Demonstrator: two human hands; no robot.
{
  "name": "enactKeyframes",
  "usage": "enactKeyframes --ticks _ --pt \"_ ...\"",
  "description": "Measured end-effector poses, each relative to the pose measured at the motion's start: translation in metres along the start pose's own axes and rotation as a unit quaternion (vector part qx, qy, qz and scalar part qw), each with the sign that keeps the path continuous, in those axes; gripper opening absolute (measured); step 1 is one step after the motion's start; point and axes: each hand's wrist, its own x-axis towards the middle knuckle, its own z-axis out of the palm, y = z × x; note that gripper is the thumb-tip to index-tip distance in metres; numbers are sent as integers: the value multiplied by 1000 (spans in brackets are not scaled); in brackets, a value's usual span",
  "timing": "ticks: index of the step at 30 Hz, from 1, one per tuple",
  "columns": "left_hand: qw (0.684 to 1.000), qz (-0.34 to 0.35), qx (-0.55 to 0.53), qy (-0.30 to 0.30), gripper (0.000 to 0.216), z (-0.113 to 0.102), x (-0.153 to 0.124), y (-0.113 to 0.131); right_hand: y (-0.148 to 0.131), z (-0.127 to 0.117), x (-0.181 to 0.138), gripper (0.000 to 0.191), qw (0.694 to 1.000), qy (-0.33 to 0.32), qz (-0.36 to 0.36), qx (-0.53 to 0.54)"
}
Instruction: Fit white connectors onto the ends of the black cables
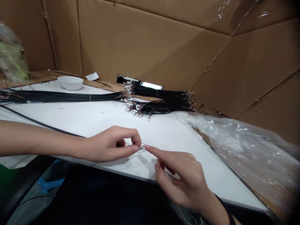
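Note:
My left hand (114,143) pinches a cable between thumb and index finger, close to its end. Several thin loose wires (142,147) fan out past those fingertips. The cable's black jacket (44,124) appears to come in from the left edge and pass behind my left forearm; the stretch inside the hand is hidden. My right hand (182,176) reaches in from the lower right, its index finger stretched out with the tip at the loose wires. Its thumb stands apart from the index finger and the other fingers are curled. Nothing shows held in it.
Black cable bundles (161,106) with white connectors lie at the back of the white table (112,117). A long tied bundle (58,96) stretches left. Behind it sits a white bowl (70,83). Clear plastic sheeting (246,150) covers the right side; cardboard walls (150,40) enclose the back.

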Motion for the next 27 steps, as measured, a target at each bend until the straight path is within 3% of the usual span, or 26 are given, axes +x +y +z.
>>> enactKeyframes --ticks 6,10,12,15,18,22,27 --pt "999 34 24 -16 9 -1 -1 0 1 0 2 41 1000 -2 12 13" --pt "1000 5 22 -13 15 1 -2 0 -3 -5 1 40 986 4 105 127" --pt "1000 2 28 -13 15 1 -3 1 -6 -5 0 30 958 13 170 230" --pt "1000 -4 28 -12 14 1 -3 1 -10 -1 -1 12 884 6 254 393" --pt "1000 -9 24 -7 12 1 -2 0 -12 6 -1 12 832 -14 312 459" --pt "1000 -13 26 -9 11 1 -2 0 -10 9 0 16 803 -31 355 477" --pt "1000 -4 27 -5 10 1 -2 -1 -8 5 4 17 786 -50 360 501"
